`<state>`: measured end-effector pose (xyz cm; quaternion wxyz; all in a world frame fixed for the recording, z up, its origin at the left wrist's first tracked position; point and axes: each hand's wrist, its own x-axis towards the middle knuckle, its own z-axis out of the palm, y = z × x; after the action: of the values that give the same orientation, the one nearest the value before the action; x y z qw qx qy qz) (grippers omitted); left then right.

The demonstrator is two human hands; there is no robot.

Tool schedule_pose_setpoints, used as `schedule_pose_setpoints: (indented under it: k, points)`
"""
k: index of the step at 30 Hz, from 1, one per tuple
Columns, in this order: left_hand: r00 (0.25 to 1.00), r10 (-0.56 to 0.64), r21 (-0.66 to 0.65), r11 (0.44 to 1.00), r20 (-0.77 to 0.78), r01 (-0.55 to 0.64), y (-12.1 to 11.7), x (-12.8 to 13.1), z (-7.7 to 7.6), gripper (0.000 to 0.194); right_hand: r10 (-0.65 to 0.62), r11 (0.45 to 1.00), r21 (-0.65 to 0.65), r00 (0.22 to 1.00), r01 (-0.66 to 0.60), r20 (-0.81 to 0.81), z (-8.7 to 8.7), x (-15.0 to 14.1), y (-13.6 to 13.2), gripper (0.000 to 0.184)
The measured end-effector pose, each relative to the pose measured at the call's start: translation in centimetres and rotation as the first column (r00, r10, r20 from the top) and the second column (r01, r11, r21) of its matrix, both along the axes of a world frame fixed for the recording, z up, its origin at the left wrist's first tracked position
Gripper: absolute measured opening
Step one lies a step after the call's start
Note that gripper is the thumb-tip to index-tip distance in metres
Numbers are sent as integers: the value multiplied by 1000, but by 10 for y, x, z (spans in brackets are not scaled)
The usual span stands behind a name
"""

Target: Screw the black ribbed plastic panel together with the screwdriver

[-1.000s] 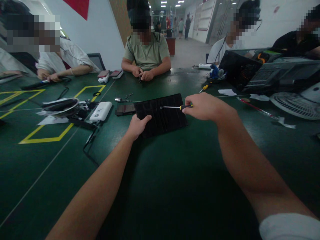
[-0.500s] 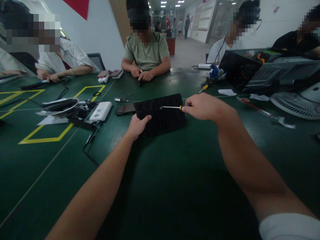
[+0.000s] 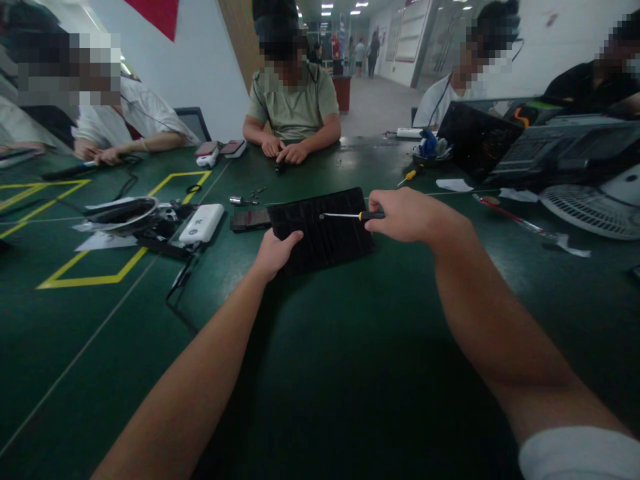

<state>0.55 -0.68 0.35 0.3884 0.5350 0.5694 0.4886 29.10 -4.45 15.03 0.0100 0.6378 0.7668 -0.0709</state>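
Observation:
My left hand (image 3: pixel 279 253) grips the left edge of a flat black ribbed panel (image 3: pixel 345 233), thumb on its near face and the other fingers hidden behind. The panel is tilted up above the green table. In my right hand (image 3: pixel 403 213) is a screwdriver (image 3: pixel 373 215) with a black and yellow handle, its fingers closed around the handle's rear. The metal shaft points left, and its tip meets a small round spot on the panel, apparently a screw. Behind the panel's left side lies a dark flat phone-like object (image 3: pixel 246 220).
Left of the panel are a white power bank (image 3: pixel 201 223) with a cable and a cluttered black assembly (image 3: pixel 130 217). Small metal parts (image 3: pixel 243 200) lie beyond. At right are another yellow screwdriver (image 3: pixel 407 177), a white fan grille (image 3: pixel 593 207) and a large black casing (image 3: pixel 555 150). Several people sit around the table.
My right hand's fingers have shifted back along the screwdriver, so more of its black handle shows. The panel and my left hand have stayed in place.

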Motion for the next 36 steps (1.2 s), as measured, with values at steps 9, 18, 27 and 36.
schedule_pose_setpoints:
  k: [9,18,27,36]
  points:
    - [1000,7,-8,1000,18,-7,1,-1,-2,36,32,999,36,999,-32,-5,-1,5,3,30]
    - [999,-2,-12,1000,33,3,1,-1,-1,34,69,997,40,997,-68,-41,2,5,1,28]
    - [1000,-10,3,1000,17,10,2,-2,-3,37,37,999,8,999,-36,-10,1,-2,1,33]
    - [1000,3,-1,1000,22,-3,0,0,-1,36,8,1000,19,1000,-8,11,2,-6,-3,39]
